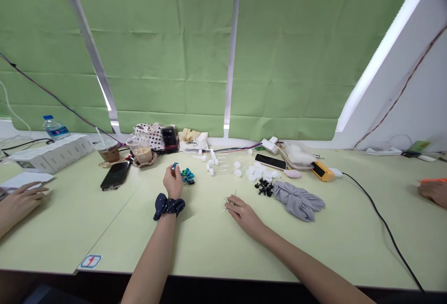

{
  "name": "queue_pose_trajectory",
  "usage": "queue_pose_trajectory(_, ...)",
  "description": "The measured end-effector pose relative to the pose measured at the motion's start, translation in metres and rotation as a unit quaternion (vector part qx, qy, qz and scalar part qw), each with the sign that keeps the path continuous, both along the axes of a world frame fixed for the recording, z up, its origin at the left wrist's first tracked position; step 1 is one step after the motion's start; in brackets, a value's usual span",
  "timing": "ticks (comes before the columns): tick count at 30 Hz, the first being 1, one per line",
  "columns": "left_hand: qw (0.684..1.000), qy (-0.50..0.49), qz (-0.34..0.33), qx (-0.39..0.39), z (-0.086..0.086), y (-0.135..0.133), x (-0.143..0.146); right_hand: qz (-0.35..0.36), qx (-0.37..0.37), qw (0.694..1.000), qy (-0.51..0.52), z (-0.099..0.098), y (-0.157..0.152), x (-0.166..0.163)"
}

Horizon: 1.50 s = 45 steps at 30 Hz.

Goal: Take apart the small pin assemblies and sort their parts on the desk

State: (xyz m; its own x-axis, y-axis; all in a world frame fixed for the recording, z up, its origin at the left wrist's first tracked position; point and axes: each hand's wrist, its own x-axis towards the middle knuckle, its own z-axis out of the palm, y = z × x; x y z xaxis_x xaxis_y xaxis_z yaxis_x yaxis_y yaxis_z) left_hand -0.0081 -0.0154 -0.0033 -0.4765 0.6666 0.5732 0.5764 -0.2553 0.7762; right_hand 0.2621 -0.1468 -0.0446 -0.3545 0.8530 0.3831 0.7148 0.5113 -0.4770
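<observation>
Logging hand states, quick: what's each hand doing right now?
Left hand: closed, pinching a small blue piece.
Right hand: fingers curled at thin rods; whether its grip is closed on them can't be told.

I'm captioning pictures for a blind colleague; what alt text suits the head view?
A person's left hand pinches a blue piece at a pale table, while the right hand has thin rods at its fingertips. White discs, black pieces and a gray cloth lie nearby.

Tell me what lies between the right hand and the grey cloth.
In the head view, only bare tabletop separates the right hand from the grey cloth; the black pieces lie farther back, beside the cloth.
</observation>
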Motion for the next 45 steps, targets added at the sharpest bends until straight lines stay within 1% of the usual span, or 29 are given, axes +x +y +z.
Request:
queue_pose_trajectory(3, 0.995, -0.004, -0.101, 0.01, 0.004, -0.007, 0.014, -0.032, 0.001, 0.999, -0.035, 0.012, -0.009, 0.002)
queue_pose_trajectory(6, 0.979, -0.012, -0.204, -0.013, 0.006, -0.012, 0.027, -0.079, -0.038, 0.993, -0.085, 0.023, -0.008, -0.005)
queue_pose_trajectory(9, 0.957, 0.017, -0.282, -0.062, 0.004, -0.013, 0.035, -0.069, -0.074, 0.987, -0.121, 0.025, 0.0, -0.014)
queue_pose_trajectory(12, 0.935, 0.061, -0.335, -0.098, 0.001, -0.013, 0.039, -0.048, -0.067, 0.989, -0.125, 0.021, 0.006, -0.018)
queue_pose_trajectory(15, 0.912, 0.119, -0.378, -0.108, 0.0, -0.016, 0.042, -0.033, -0.044, 0.993, -0.102, 0.021, 0.008, -0.016)
queue_pose_trajectory(18, 0.889, 0.193, -0.401, -0.105, 0.0, -0.019, 0.047, -0.052, -0.036, 0.997, -0.051, 0.028, 0.017, -0.015)
queue_pose_trajectory(20, 0.884, 0.245, -0.387, -0.094, -0.001, -0.02, 0.05, -0.087, -0.051, 0.995, -0.022, 0.035, 0.03, -0.016)
queue_pose_trajectory(21, 0.888, 0.271, -0.361, -0.087, -0.001, -0.019, 0.051, -0.103, -0.06, 0.993, -0.017, 0.037, 0.038, -0.017)
queue_pose_trajectory(22, 0.898, 0.293, -0.318, -0.084, -0.002, -0.017, 0.05, -0.117, -0.065, 0.991, -0.015, 0.038, 0.047, -0.018)
queue_pose_trajectory(24, 0.922, 0.324, -0.194, -0.091, -0.003, -0.013, 0.043, -0.136, -0.067, 0.988, -0.017, 0.036, 0.063, -0.02)
queue_pose_trajectory(26, 0.934, 0.332, -0.072, -0.112, -0.004, -0.009, 0.032, -0.149, -0.053, 0.987, 0.0, 0.03, 0.073, -0.018)
queue_pose_trajectory(28, 0.935, 0.324, -0.003, -0.142, -0.005, -0.005, 0.019, -0.143, -0.038, 0.988, 0.033, 0.022, 0.078, -0.014)
queue_pose_trajectory(31, 0.935, 0.292, 0.056, -0.196, -0.009, 0.0, 0.006, -0.101, -0.042, 0.99, 0.09, 0.015, 0.078, -0.004)
queue_pose_trajectory(34, 0.931, 0.265, 0.081, -0.237, -0.012, 0.005, 0.002, -0.074, -0.051, 0.989, 0.117, 0.013, 0.077, 0.002)
queue_pose_trajectory(37, 0.929, 0.254, 0.064, -0.259, -0.015, 0.009, -0.001, -0.075, -0.053, 0.99, 0.111, 0.012, 0.078, 0.003)
queue_pose_trajectory(40, 0.926, 0.268, 0.038, -0.264, -0.015, 0.011, -0.005, -0.074, -0.051, 0.991, 0.103, 0.012, 0.079, 0.002)
queue_pose_trajectory(45, 0.916, 0.304, 0.032, -0.261, -0.013, 0.01, -0.008, -0.07, -0.06, 0.991, 0.097, 0.015, 0.076, 0.004)
